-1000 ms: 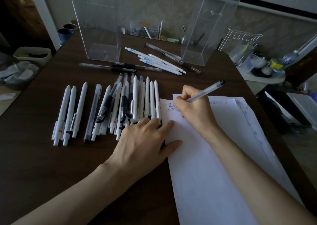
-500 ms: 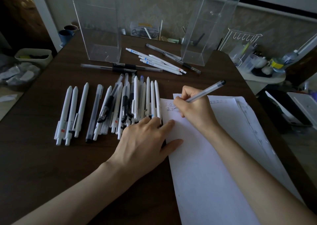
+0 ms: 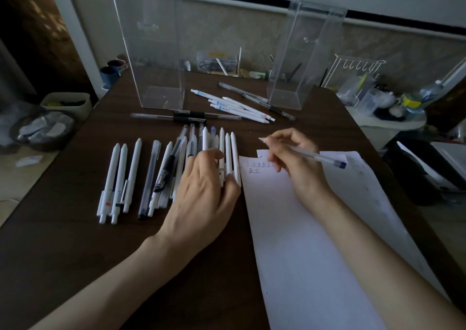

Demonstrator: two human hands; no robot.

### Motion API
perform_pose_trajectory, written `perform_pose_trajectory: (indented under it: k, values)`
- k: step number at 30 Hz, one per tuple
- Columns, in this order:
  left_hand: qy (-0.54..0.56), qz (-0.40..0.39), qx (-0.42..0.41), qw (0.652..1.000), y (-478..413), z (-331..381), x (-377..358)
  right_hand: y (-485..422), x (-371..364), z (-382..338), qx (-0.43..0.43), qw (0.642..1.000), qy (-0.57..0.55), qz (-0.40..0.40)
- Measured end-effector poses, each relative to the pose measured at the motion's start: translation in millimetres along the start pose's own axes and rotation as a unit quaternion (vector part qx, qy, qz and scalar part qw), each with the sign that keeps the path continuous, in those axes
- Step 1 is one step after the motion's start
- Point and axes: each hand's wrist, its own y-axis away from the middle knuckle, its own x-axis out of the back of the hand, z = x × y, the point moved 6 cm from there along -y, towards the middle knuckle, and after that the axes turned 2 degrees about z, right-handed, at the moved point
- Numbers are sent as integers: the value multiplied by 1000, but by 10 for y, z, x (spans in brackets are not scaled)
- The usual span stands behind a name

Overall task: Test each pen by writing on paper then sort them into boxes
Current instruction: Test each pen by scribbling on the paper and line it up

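Note:
My right hand (image 3: pixel 295 161) holds a clear pen (image 3: pixel 319 158) lifted off the white paper (image 3: pixel 315 241), its tip pointing left over the table. Small written marks (image 3: pixel 257 167) sit at the paper's top left. My left hand (image 3: pixel 204 191) lies on the row of white and clear pens (image 3: pixel 156 171), its fingers curled around a white pen (image 3: pixel 228 158) at the row's right end. Two tall clear boxes stand at the back: the left box (image 3: pixel 153 52) and the right box (image 3: pixel 302 60). Between them lies a group of pens (image 3: pixel 234 105).
Two clear pens (image 3: pixel 181 116) lie crosswise behind the row. Cups (image 3: pixel 111 72) stand at the table's back left corner. A white wire rack (image 3: pixel 353 75) and containers crowd a side stand at the right. A bin (image 3: pixel 40 130) sits off the table's left edge.
My right hand lifted the clear pen from the paper and swung it flatter, tip leftward. My left hand moved off the paper's edge up onto the row of pens.

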Motion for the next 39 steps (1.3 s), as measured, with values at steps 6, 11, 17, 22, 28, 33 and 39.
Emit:
perform_pose_trajectory:
  k: [6,11,17,22,28,33,39]
  values:
    - [-19,15,-34,999,-32,-40,18,58,-98,-67,-36,985,-155,-72]
    - [-3,-10,-28,1000,-37,-16,0,103,-128,-178,9,992,-106,-65]
    - [7,-5,-75,997,-16,64,7,159,-198,-226,31,993,-71,-86]
    - [4,-8,-91,996,-16,70,-6,205,-281,-228,30,991,-40,-124]
    - [-16,-12,-110,994,20,44,-27,242,-328,-248,61,990,1,-124]
    - [-10,-28,-132,991,49,58,-105,268,-423,-198,75,991,18,-110]
    - [-39,-24,-140,989,44,36,-16,289,-515,-232,57,995,12,-86]
